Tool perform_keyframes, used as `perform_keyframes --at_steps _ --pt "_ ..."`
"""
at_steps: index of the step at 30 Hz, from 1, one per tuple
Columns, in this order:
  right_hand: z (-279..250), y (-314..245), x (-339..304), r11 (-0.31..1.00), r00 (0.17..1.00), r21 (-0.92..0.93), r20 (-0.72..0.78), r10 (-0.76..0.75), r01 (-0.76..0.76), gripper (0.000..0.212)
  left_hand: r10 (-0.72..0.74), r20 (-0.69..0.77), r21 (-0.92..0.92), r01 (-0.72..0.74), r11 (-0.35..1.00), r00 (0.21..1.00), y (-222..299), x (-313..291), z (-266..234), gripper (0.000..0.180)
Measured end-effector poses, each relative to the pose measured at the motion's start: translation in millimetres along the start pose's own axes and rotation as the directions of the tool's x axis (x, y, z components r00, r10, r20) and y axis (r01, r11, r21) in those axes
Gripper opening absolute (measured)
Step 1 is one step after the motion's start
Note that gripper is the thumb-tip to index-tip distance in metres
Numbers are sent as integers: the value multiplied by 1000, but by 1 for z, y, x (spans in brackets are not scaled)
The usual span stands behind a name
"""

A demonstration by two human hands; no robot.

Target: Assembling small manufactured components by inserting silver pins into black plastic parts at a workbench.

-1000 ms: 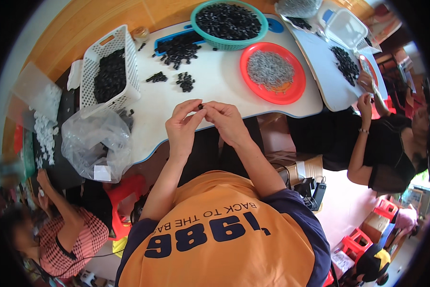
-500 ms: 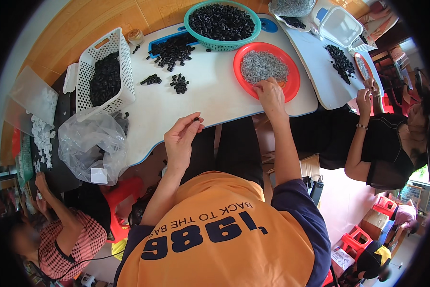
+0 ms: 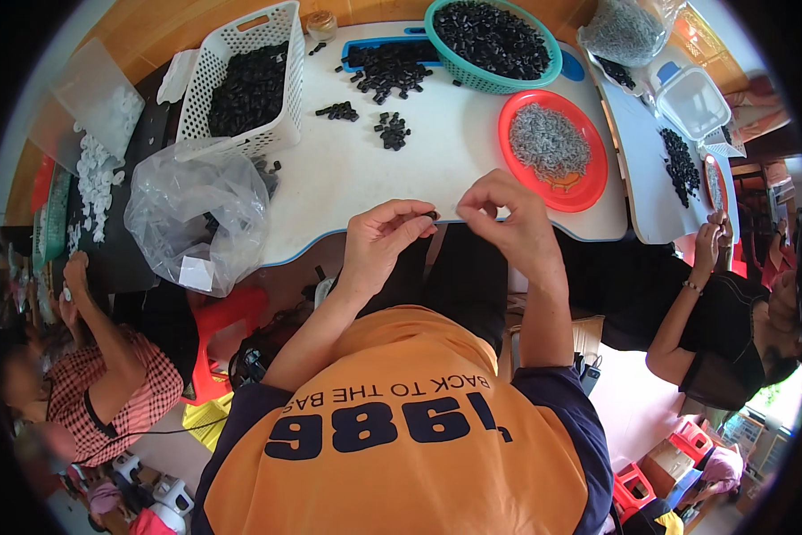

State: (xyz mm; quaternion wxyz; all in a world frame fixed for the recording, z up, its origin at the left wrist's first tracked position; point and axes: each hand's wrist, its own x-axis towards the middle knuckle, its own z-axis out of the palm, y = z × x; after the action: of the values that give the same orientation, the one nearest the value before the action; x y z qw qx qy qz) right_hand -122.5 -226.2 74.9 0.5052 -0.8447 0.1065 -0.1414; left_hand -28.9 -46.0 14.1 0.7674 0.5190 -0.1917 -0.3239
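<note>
Right hand (image 3: 510, 221) is off the round red plastic plate (image 3: 588, 192) and back just beside the left hand (image 3: 383, 245), mid-frame, at the table's front edge. Half a second ago it was over the plate, fingertips at the small grey slender pieces (image 3: 548, 143). The view has also swung: tabletop items sit further right in frame, so read that as head motion, not things sliding.

Meaning, as a judgement: the reach to the plate is done and both hands are back at the working spot. Right fingers are curled, thumb and index tips drawn close together; can't tell if a grey piece is between them. A narrow gap separates the two hands' fingertips.

Left hand unchanged in grip: thumb and index pinched on a small black stubby piece (image 3: 432, 215), other fingers folded in. Piece is at frame centre, by the blue-edged white tabletop (image 3: 454, 160).

Piece looks dark, short, blunt; fingertips cover most of it, so tilt and end faces are unreadable. Colour matches the small cluster of short black pieces (image 3: 393, 131) above centre and the larger black heap (image 3: 389, 71) behind it. Grey stock, upper right of centre, is a loose tangle, single pieces too fine to sort out.
</note>
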Motion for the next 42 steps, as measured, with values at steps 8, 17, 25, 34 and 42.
perform_keyframes --at_steps 8,17,25,34,42 --pt "13 -20 6 986 977 -146 206 -48 79 13 13 47 33 -15 999 999 13 -8 -8 18" --pt "29 -12 6 990 969 -135 247 0 35 13 -97 62 163 86 983 993 12 -7 -25 16" --pt "56 -2 15 988 984 -154 177 13 15 12 -82 -5 162 81 983 997 -3 -1 -42 16" --pt "90 24 33 985 996 155 51 73 -80 11 -197 22 -524 179 833 980 -16 6 -60 18" --pt "85 87 99 984 970 -160 -239 36 -76 25 -207 46 -628 190 755 977 -9 1 -63 18"
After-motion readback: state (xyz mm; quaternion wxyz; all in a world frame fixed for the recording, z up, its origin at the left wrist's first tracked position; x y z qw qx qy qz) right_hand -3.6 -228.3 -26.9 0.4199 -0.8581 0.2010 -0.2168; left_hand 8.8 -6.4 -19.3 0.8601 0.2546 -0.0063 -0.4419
